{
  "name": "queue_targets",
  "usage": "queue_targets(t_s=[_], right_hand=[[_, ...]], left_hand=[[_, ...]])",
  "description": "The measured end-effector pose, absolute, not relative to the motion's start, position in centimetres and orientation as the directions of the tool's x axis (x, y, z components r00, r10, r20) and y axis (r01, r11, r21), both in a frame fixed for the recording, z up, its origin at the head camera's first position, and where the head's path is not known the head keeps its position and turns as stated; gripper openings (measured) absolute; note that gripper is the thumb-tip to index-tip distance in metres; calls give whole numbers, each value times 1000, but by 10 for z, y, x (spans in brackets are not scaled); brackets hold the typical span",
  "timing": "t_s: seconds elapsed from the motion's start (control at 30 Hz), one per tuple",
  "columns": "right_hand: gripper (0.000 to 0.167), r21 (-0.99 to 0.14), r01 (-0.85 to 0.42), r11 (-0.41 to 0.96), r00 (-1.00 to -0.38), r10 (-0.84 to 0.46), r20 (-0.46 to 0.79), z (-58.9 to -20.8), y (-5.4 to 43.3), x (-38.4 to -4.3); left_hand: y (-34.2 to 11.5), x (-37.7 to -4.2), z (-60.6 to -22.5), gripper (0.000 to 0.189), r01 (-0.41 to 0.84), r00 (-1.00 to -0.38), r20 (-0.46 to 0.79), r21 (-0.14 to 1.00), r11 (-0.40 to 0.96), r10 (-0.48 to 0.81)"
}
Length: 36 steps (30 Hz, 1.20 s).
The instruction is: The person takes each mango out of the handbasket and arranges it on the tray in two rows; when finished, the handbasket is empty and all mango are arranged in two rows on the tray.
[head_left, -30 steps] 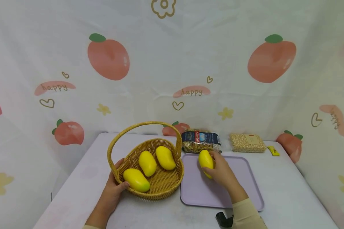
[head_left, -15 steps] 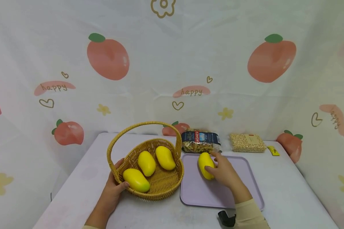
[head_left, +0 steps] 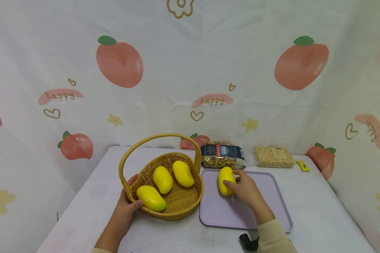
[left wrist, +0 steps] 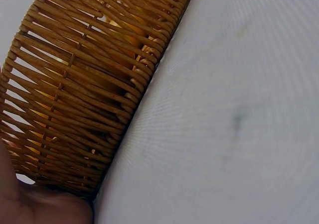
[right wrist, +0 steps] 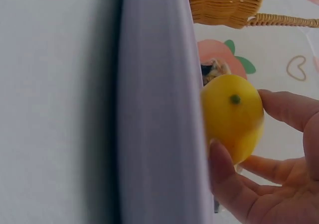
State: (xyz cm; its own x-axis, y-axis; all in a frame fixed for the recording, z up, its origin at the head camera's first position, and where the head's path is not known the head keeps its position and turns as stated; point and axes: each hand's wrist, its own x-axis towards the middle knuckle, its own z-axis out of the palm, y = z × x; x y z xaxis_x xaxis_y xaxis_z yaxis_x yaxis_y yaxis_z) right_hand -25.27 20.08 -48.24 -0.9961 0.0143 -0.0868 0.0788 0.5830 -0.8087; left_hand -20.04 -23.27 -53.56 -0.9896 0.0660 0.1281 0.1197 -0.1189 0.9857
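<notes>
A woven basket [head_left: 177, 207] with a tall hoop handle stands on the left of the table, and three yellow mangoes lie in it: one mango [head_left: 151, 198] at the near left, another mango [head_left: 163, 180] in the middle, a third mango [head_left: 183, 174] at the back right. My left hand [head_left: 126, 207] grips the basket's left side, thumb over the rim. On the lilac tray [head_left: 240, 214] is a fourth mango [head_left: 226, 180], held between the thumb and fingers of my right hand [head_left: 245, 188]. The right wrist view shows fingertips touching this mango [right wrist: 234, 117] beside the tray edge.
Behind the tray lie a pasta bag [head_left: 222, 156], a pack of pale grains [head_left: 273, 157] and a small yellow sachet [head_left: 302, 166]. A black curved object [head_left: 248, 242] sits by the right sleeve. A printed curtain [head_left: 164, 77] hangs behind the table.
The right hand's mango came down slightly onto the tray as the fingers loosened, then shifted a little left with the hand. The left hand and basket stay put.
</notes>
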Motion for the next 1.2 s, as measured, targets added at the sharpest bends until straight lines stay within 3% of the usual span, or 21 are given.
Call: queue_targets(t_s=[0.37,0.73,1.2], right_hand=[[73,-796,74,601,-997,15,-81,-480,200,-252],[64,-844,-18,536,-993,-110,-48,-483,203,-253],[63,-850,-11,527,-994,-95,-46,-490,205,-256]], left_hand=[[-233,-201,-538,85,128,-988,136,984,-124,66],[-233,-202,-537,85,136,-986,147,981,-136,75],[-233,-202,-538,83,136,-986,147,982,-134,77]])
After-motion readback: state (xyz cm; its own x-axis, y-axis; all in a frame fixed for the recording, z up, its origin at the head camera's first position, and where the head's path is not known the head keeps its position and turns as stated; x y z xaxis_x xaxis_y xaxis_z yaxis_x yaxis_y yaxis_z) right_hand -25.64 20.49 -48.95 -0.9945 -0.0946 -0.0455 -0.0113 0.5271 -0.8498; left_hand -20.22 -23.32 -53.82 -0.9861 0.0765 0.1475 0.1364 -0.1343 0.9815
